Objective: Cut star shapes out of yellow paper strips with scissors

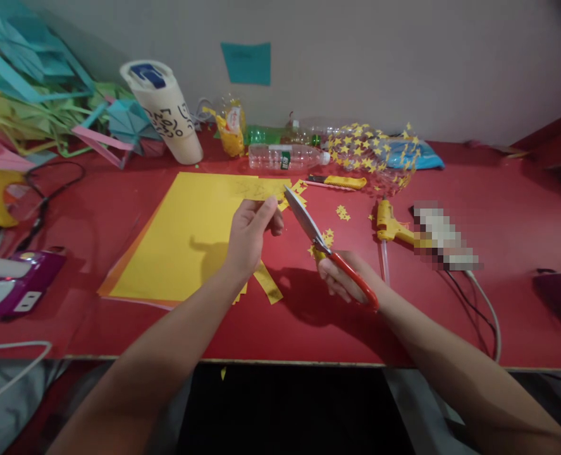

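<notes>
My left hand [255,234] pinches a yellow paper strip [256,188] with faint drawn outlines on it. Red-handled scissors [311,227] are in my right hand [344,278], their tips at the strip's right end. The blades look nearly closed. Beneath my left hand lies a stack of yellow paper sheets [166,234], with orange and pink edges showing under it. Another yellow strip [267,283] rests on the table by my left wrist. Small cut yellow stars [343,213] lie beyond the scissors, and more are partly hidden behind my right hand.
On the red table [271,335] stand a white tumbler [166,120], a clear plastic bottle [284,158] and a bottle covered with yellow stars [368,148]. A yellow cutter knife [339,182], a glue gun [394,229] and a purple power strip [14,284] with cables lie around. Folded paper shapes [28,69] fill the left.
</notes>
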`<state>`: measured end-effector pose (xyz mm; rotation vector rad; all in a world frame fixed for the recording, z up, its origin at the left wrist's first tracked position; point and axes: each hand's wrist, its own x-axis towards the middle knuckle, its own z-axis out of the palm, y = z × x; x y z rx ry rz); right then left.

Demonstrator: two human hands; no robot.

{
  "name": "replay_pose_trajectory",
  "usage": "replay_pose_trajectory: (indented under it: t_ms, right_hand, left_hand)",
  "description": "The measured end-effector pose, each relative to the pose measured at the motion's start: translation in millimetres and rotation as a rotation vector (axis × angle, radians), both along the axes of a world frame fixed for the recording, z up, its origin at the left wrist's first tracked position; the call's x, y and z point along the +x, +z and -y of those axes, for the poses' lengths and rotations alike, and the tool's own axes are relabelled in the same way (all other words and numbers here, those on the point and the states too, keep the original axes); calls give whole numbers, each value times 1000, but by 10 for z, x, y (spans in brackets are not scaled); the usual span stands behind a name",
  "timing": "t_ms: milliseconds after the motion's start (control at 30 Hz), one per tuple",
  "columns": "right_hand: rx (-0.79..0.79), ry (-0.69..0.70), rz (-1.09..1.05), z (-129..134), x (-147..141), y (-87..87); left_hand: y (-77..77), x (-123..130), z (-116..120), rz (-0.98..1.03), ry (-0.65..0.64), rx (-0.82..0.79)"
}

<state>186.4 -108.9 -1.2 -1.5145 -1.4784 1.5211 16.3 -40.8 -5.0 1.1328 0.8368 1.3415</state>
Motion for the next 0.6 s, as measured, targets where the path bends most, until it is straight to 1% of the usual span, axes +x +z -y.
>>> replay_pose_trajectory:
  t_ms: [133,333,467,600]
  right_hand:
    - [7,19,7,8,4,0]
    - [-2,65,17,8,45,-34]
    - [-8,98,47,5,60,-40]
    - [33,127,107,8,75,-58]
  left_hand:
    - [4,-34,-24,-14,12,-23]
    - [5,-59,-60,35,11,8]
    - [15,-68,-74,20,30,7]
    - [12,-67,-71,-28,44,4]
